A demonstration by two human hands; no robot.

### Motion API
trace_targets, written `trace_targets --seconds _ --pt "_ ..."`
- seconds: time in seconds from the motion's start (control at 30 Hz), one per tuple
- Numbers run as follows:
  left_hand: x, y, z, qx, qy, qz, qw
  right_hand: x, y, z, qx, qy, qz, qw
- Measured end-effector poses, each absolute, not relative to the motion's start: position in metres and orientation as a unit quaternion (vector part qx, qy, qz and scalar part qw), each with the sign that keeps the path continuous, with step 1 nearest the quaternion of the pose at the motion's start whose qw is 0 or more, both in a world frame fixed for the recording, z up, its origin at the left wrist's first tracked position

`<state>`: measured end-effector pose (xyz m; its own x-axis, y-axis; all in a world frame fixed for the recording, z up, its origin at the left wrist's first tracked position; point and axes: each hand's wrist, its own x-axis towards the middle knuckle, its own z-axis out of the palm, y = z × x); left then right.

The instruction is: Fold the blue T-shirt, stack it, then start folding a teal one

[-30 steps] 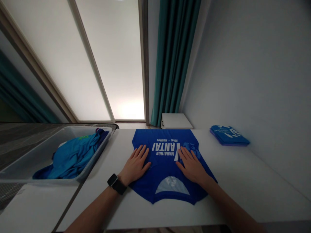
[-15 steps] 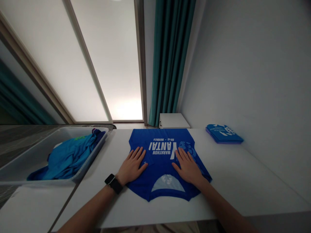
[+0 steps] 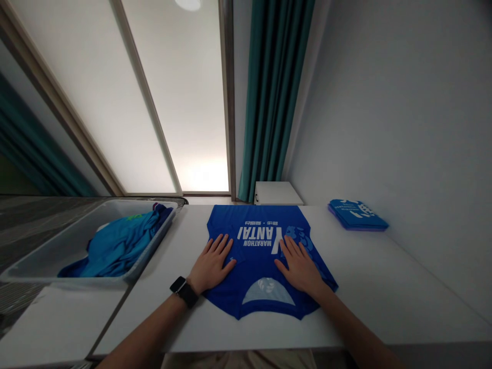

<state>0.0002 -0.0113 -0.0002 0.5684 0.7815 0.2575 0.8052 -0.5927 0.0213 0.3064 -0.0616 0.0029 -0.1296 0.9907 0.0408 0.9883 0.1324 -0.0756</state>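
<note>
A blue shirt (image 3: 258, 233) with white "MARATHON" lettering lies flat on the white table (image 3: 369, 287), its collar toward me. My left hand (image 3: 211, 264) rests flat on the shirt's left side, fingers stretched out; a black watch sits on that wrist. My right hand (image 3: 299, 266) lies flat on the shirt's right side, fingers spread. Neither hand holds anything.
A grey bin (image 3: 46, 256) with several crumpled blue garments (image 3: 119, 246) stands at the left. A folded blue shirt stack (image 3: 357, 214) lies at the table's far right by the wall. A small white cabinet (image 3: 277, 193) and teal curtain (image 3: 269, 102) stand beyond the table.
Both hands stay flat on the shirt in about the same places. The view has shifted slightly.
</note>
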Motion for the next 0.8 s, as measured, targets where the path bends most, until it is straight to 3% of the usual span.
trace_targets --seconds 0.8 --pt "-0.014 -0.037 0.001 -0.87 -0.476 -0.113 0.064 0.308 -0.084 0.006 -0.634 -0.77 0.052 0.057"
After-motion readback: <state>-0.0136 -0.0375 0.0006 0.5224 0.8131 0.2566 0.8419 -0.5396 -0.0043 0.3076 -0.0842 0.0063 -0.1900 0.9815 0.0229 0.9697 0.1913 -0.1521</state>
